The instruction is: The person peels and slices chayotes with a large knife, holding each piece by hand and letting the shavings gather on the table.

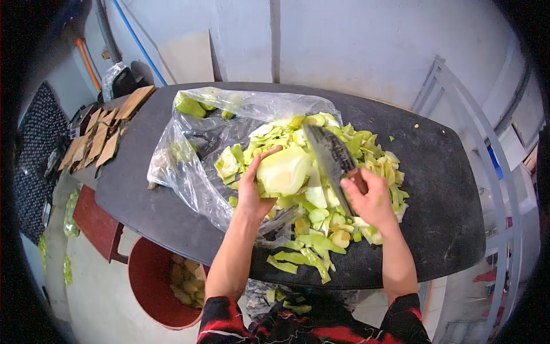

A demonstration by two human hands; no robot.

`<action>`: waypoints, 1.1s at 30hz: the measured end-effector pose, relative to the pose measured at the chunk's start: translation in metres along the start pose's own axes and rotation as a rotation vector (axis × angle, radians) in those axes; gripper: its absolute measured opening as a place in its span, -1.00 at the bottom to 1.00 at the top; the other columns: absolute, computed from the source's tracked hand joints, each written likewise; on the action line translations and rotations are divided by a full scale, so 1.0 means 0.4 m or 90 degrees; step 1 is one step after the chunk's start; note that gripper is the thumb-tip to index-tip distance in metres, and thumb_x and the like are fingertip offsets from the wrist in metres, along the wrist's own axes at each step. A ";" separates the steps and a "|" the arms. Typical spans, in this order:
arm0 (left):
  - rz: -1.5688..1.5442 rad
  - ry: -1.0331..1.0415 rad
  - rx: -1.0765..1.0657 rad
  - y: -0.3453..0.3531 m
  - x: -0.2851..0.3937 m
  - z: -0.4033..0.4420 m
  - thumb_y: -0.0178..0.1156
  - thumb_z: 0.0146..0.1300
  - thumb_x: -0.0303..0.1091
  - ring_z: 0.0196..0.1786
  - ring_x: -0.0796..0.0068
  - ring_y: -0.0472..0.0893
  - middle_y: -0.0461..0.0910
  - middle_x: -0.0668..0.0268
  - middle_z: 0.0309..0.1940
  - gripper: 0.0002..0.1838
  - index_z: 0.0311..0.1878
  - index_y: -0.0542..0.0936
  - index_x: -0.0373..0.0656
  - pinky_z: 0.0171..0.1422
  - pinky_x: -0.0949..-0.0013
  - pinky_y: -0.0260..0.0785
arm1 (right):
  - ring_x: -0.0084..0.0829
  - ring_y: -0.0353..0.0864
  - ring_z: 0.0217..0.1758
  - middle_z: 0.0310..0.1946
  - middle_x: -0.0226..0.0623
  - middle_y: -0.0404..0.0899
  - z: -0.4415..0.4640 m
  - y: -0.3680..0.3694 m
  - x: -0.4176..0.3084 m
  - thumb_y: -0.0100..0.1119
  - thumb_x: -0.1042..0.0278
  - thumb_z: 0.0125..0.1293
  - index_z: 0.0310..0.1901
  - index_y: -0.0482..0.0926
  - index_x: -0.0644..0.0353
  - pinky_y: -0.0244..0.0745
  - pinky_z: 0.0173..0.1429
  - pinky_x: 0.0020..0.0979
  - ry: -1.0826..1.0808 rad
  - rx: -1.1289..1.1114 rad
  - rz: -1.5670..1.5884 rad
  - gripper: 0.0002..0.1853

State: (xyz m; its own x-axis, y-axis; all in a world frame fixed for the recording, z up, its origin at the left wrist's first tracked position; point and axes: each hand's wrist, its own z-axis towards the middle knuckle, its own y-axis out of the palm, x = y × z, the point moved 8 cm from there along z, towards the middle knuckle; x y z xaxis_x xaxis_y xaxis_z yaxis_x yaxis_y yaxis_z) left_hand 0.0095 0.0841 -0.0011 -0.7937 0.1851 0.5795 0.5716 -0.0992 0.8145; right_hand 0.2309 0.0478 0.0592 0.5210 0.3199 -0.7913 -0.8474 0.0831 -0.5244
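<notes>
Two arms [230, 252]: we reach forward
Left fingers [251, 170]: clasp fruit [283, 173]
Right fingers [351, 191]: clamp knife [327, 150]
Surface's right edge [472, 200]: well beyond peelings [322, 243]

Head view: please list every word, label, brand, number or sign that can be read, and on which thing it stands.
No text can be read.
The knife has dark marks, too blurred to tell whether they are lettering.
I see no print on the plastic bag, dark table or red bucket.

No legible text, no readable labels
</notes>
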 end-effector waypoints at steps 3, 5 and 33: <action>-0.124 -0.019 -0.057 0.007 0.000 0.011 -0.13 0.43 -0.05 0.33 0.07 0.46 0.44 0.11 0.31 -0.43 0.39 0.34 -0.17 0.44 -0.08 0.26 | -0.61 0.32 -0.67 -0.68 -0.38 0.41 0.001 -0.013 0.038 0.27 0.25 0.35 -0.34 0.51 0.30 0.22 -0.56 -0.43 -0.007 0.025 0.055 -0.73; -0.134 -0.050 -0.072 -0.015 -0.015 0.022 -0.10 0.34 0.00 0.35 0.06 0.43 0.41 0.11 0.33 -0.36 0.40 0.33 -0.17 0.48 -0.10 0.18 | -0.65 0.34 -0.68 -0.68 -0.46 0.41 -0.023 0.012 0.030 0.20 0.21 0.41 -0.32 0.48 0.26 0.24 -0.62 -0.50 0.132 -0.044 0.238 -0.73; -0.045 0.124 -0.084 0.057 -0.026 0.039 0.14 0.12 0.13 0.08 0.29 0.60 0.50 0.09 0.20 -0.16 0.43 0.27 -0.11 0.10 0.27 0.54 | -0.61 0.35 -0.76 -0.74 -0.44 0.34 -0.119 0.126 0.117 -0.01 0.09 0.53 -0.46 0.33 0.21 0.25 -0.69 -0.52 0.224 -0.197 0.461 -0.57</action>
State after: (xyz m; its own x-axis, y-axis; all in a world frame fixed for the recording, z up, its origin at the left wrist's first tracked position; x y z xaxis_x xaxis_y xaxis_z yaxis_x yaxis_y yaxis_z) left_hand 0.0341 0.0952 0.0108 -0.8633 0.0055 0.5046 0.4910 -0.2216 0.8425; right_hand 0.2175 0.0221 -0.0194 -0.0924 -0.1202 -0.9884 -0.9436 -0.3065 0.1254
